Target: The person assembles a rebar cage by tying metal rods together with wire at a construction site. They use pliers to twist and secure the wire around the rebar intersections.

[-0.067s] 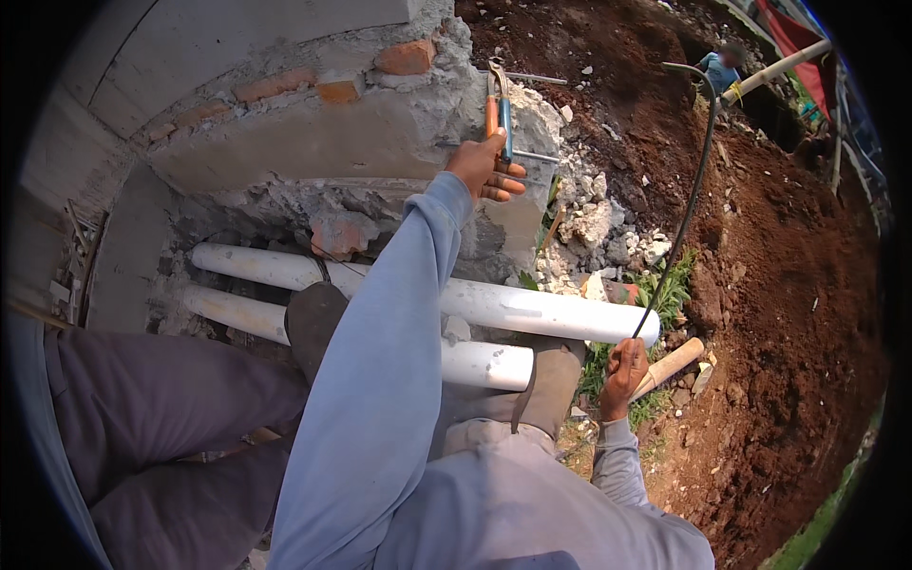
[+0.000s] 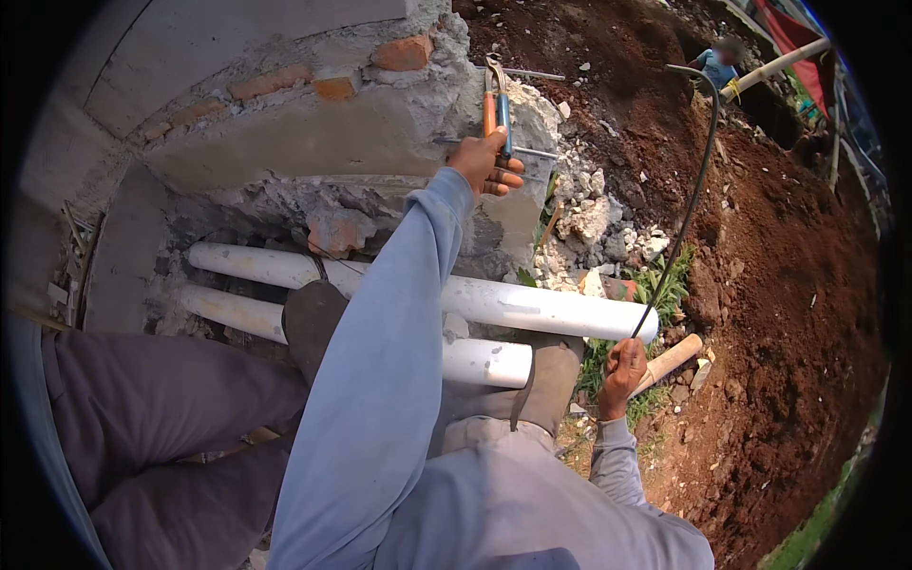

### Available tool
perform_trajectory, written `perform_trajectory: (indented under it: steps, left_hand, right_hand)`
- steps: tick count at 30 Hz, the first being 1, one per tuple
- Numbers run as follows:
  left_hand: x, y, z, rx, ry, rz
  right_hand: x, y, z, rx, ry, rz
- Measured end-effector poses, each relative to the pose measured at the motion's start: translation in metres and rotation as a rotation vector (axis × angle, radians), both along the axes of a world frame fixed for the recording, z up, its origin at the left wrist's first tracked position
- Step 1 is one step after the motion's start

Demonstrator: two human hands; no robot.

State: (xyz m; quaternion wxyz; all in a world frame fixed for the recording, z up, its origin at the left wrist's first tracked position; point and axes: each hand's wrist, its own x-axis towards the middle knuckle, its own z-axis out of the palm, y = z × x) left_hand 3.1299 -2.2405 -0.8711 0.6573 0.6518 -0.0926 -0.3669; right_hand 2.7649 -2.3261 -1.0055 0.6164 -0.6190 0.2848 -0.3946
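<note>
My left hand [image 2: 486, 167] is at the wall's broken edge, its thumb closed over a pair of pliers [image 2: 503, 122] with one orange and one blue handle. The jaws point away from me and the other fingers extend loosely to the right. A thin metal rod [image 2: 540, 153] passes just behind the handles. My right hand [image 2: 623, 372], lower right, is closed around the near end of a black cable [image 2: 692, 204]. From the fist the cable rises and hooks over at its far end. Two white pipes [image 2: 532, 311] [image 2: 480, 362] lie below my left forearm.
A broken concrete wall [image 2: 313, 133] with exposed bricks [image 2: 403, 53] fills the upper left. Rubble [image 2: 591, 218] lies at its edge, beside red-brown soil [image 2: 769, 313]. A bamboo piece [image 2: 671, 365] rests by the pipe end. Far right, a person in blue [image 2: 719, 66] is near a pole [image 2: 784, 66].
</note>
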Motion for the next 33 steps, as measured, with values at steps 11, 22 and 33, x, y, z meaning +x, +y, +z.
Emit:
perform_trajectory:
  steps: [11,22,33]
  left_hand:
    - [-0.106,0.079,-0.028,-0.212,-0.023,-0.345]
    - [-0.236,0.174,-0.143,0.313,0.433,-0.087]
    - [-0.177,0.168,-0.084,0.830,-0.432,-0.192]
  right_hand:
    - [0.002,-0.016,0.011,-0.013,-0.007,-0.090]
    - [0.021,-0.053,0.027,-0.179,0.230,0.003]
    - [0.040,-0.070,0.132,-0.805,0.559,0.113]
